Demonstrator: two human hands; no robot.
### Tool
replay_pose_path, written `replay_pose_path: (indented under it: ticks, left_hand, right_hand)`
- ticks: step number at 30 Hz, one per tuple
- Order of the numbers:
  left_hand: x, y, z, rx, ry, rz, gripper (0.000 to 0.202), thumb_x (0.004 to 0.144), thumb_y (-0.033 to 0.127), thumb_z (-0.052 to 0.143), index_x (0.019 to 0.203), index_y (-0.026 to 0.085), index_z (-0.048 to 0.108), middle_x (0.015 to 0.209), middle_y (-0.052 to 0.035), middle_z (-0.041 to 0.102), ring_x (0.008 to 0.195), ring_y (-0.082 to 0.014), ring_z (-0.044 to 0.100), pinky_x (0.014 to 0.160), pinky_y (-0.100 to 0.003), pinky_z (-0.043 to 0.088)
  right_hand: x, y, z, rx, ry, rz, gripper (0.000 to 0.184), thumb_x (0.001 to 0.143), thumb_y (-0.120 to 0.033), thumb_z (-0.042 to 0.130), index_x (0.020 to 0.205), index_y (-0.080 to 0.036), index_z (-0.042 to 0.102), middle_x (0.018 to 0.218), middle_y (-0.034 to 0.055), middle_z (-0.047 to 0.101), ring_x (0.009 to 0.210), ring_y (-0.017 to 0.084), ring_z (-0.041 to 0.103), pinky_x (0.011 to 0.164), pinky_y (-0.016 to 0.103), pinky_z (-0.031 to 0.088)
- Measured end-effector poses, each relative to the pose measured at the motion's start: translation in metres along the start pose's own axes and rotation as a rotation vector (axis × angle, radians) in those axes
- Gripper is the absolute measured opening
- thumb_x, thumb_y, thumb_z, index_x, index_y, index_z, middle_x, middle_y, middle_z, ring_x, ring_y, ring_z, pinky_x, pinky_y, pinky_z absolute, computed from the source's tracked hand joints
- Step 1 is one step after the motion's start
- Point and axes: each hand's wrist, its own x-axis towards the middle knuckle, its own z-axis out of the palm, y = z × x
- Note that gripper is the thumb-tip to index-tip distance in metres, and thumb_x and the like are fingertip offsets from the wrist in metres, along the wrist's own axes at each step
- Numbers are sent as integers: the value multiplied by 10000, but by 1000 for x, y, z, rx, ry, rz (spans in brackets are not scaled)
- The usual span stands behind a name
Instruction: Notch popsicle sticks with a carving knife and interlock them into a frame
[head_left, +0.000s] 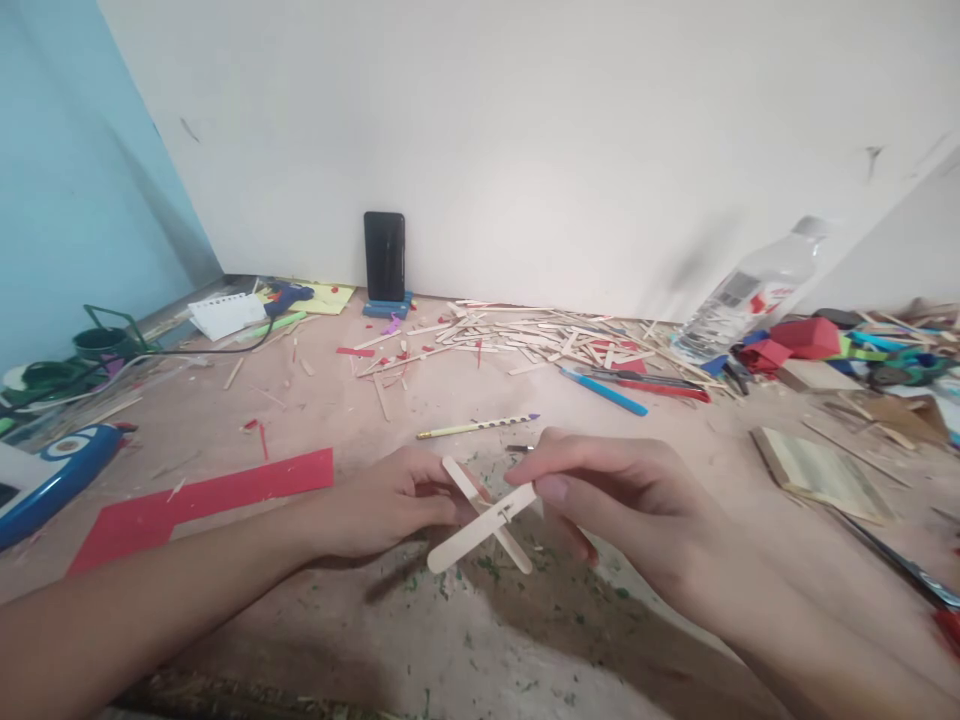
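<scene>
Two flat wooden craft sticks (465,540) form an X in front of me, above the table. A small notch or slit shows in the front stick near where they cross. My right hand (630,490) pinches the front stick's upper right end between thumb and finger. Behind the sticks, on the left side, my left hand (397,500) is closed, its thumb and fingers against the crossed pieces and its fingertips partly hidden. Just beyond my hands lies a patterned pencil (476,428). Close to my right fingers is the metal tip of a small tool (520,449).
Loose craft sticks (525,335) are heaped along the wall, near a phone (385,255) on a blue stand. A water bottle (750,290), blue craft knife (604,391) and wood block (821,473) are to the right. Red paper (217,495) and a glue gun (285,297) lie left.
</scene>
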Motion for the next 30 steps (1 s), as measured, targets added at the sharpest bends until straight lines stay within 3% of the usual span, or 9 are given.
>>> replay_pose_path:
  ticks: [8, 13, 19, 24, 30]
  left_hand:
    - [-1, -4, -2, -6, -10, -5, 258, 944, 122, 619, 1060, 219, 829, 966, 4, 772, 958, -149, 673, 869, -215, 488]
    - [-1, -5, -2, -21, -32, -28, 223, 975, 258, 639, 1091, 194, 818, 986, -35, 758, 905, -164, 654, 835, -249, 491]
    - [-3, -7, -2, -64, -32, -75, 322, 975, 435, 669, 1041, 150, 805, 914, -62, 701, 796, -156, 605, 744, -270, 499]
    - [-3, -9, -2, -147, -46, -78, 284, 955, 401, 710, 1080, 156, 782, 940, -54, 662, 822, -140, 606, 730, -254, 532]
    - [-3, -13, -5, -208, -33, -65, 282, 954, 422, 726, 1020, 152, 776, 811, -25, 658, 730, -105, 596, 677, -223, 521]
  right_hand:
    - [1, 4, 2, 14, -34, -2, 180, 1014, -257, 635, 997, -236, 813, 680, -29, 573, 582, 85, 495, 535, 223, 374]
    - [4, 8, 4, -14, -47, 17, 190, 1017, -284, 635, 1025, -220, 813, 687, -22, 587, 587, 90, 492, 529, 229, 361]
    - [9, 11, 7, -60, -25, 64, 204, 998, -328, 649, 1016, -202, 808, 720, -3, 637, 564, 101, 500, 498, 242, 353]
    - [12, 19, 7, -49, 27, 100, 236, 979, -394, 664, 1009, -199, 793, 657, -1, 623, 539, 118, 498, 489, 251, 357]
    - [12, 21, 7, 90, 23, 201, 215, 936, -409, 728, 958, -210, 806, 580, -8, 567, 546, 128, 496, 510, 260, 381]
